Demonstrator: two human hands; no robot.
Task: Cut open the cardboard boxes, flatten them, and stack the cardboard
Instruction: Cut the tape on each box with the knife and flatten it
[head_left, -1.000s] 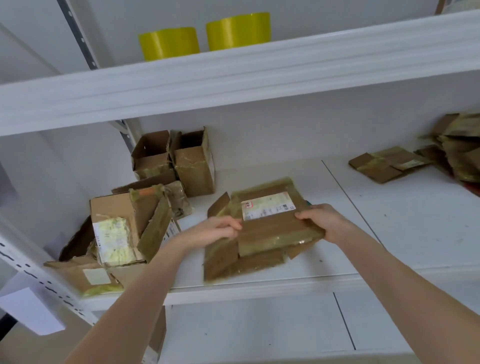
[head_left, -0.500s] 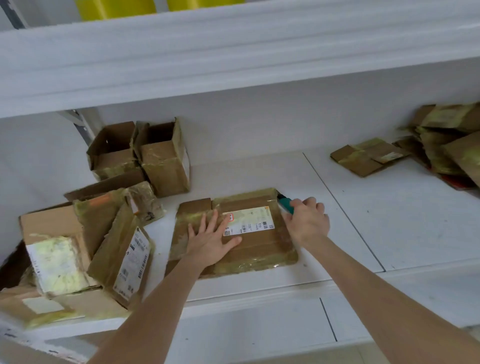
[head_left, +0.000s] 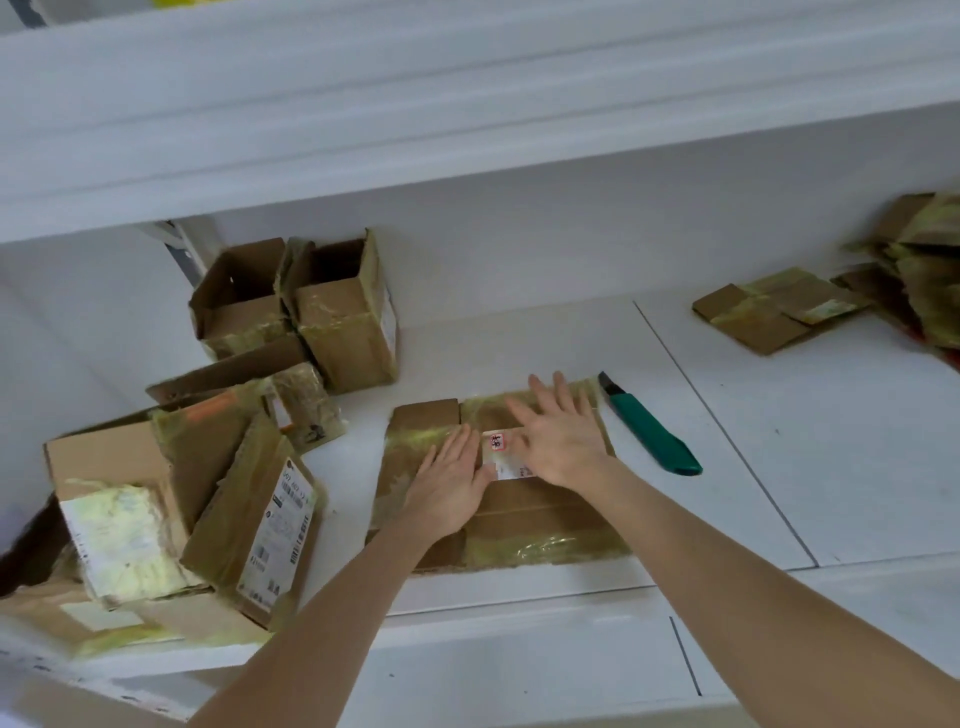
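A flattened cardboard box (head_left: 524, 525) with yellowish tape and a white label lies on the white shelf (head_left: 779, 467) in front of me. My left hand (head_left: 452, 478) presses flat on its left half, fingers straight. My right hand (head_left: 558, 431) presses flat on its upper middle, fingers spread over the label. A green box cutter (head_left: 649, 426) lies on the shelf just right of the box, untouched. Unflattened boxes (head_left: 171, 493) are heaped at the left, and two open boxes (head_left: 301, 306) stand at the back left.
A small flattened piece of cardboard (head_left: 774, 306) lies at the back right, beside a pile of flattened cardboard (head_left: 919, 270) at the right edge. A white upper shelf (head_left: 467, 114) overhangs the work area. The shelf's front edge runs just below the box.
My right hand has left the green cutter and moved onto the box; the cutter now lies alone on the shelf. A second ago both hands held the box lifted and tilted.
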